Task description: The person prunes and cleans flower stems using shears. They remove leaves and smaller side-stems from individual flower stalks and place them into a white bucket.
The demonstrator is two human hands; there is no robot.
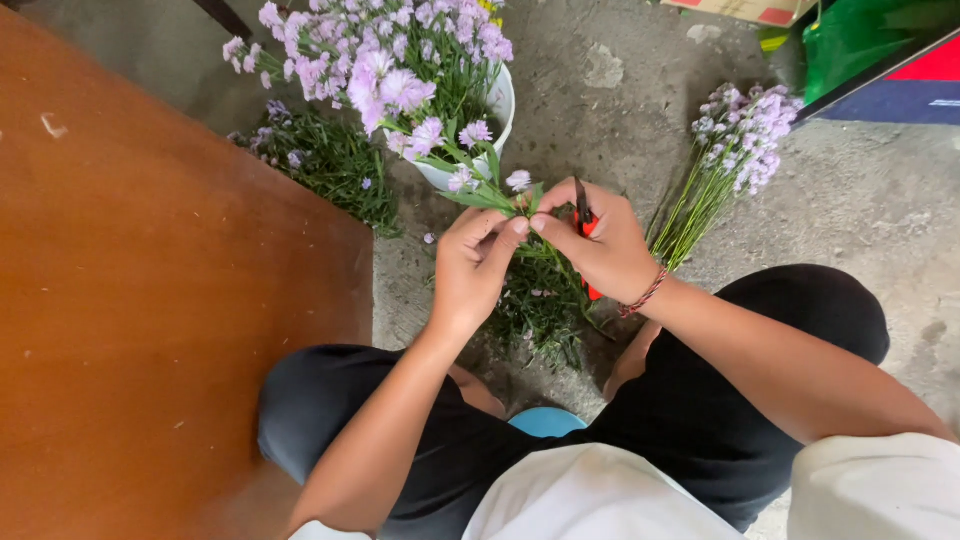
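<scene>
My left hand [475, 262] pinches a green flower stem [478, 196] topped with small lilac blooms, its fingertips meeting my right hand's. My right hand [600, 245] holds red-handled snips [585, 225] in its palm while its thumb and fingers also pinch the same stem. A red cord bracelet sits on my right wrist. Both hands hover over a heap of cut green leaves [545, 305] on the concrete floor between my knees.
A white bucket [497, 105] full of lilac flowers stands just beyond my hands. A trimmed bunch of lilac flowers [725, 160] lies on the floor at right. Leafy trimmings [335, 165] lie beside a brown wooden tabletop [150, 300] at left. A green bag [850, 40] sits far right.
</scene>
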